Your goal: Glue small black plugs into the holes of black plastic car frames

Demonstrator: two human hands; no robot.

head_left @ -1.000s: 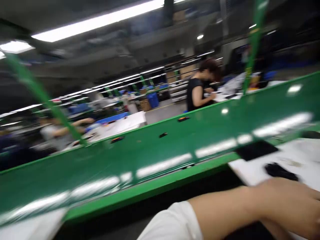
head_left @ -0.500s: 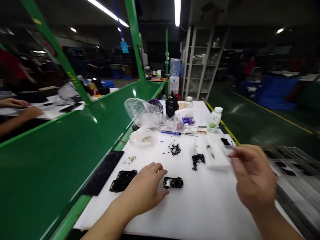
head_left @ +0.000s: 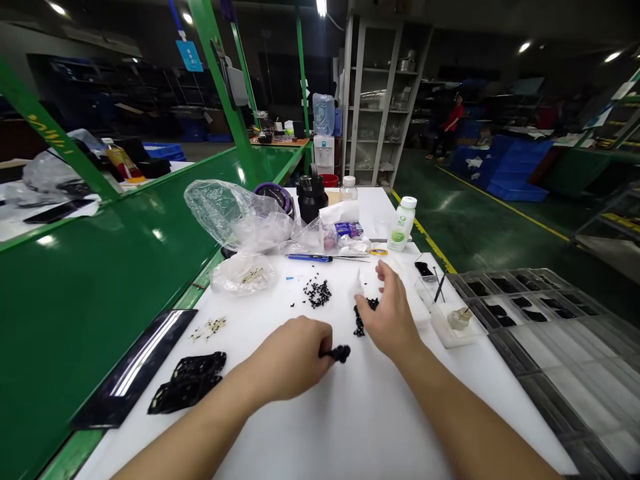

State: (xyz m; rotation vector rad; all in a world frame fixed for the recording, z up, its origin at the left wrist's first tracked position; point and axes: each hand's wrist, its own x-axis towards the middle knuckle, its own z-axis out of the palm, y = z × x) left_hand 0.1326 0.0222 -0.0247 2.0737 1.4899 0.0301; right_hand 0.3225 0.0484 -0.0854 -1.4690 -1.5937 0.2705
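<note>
So my left hand [head_left: 295, 357] was curled up tight, thumb and fingers closed on a small black piece [head_left: 341, 353], just over the middle of the white table [head_left: 320, 433]. My right hand [head_left: 393, 317] was half open, thumb and fingers spread with nothing between them that showed. It hung over one heap of tiny black bits [head_left: 359, 327], right beside a little white nozzle bottle [head_left: 358, 285]; couldn't tell you if my thumb touched it.

Progress-wise, I'd only call the picking up of that one piece done. Whether anything had been fixed onto it, no clue, since my fist hid most of it. Plenty looked left, I reckon: that heap sat loose, a second scatter of black bits [head_left: 318, 293] lay farther left, and some pale bits [head_left: 210, 327] were spread out near the glossy dark panel [head_left: 135, 370]. Several compartments of the tray [head_left: 543, 343] on my right did have dark pieces in them, but I couldn't say if those were finished.

As for the piece itself: black all over, faint shine, a narrow part poking out of my grip and a rounded, knobbly end pointing toward my right hand. Too small and soft-edged to make out more.
</note>
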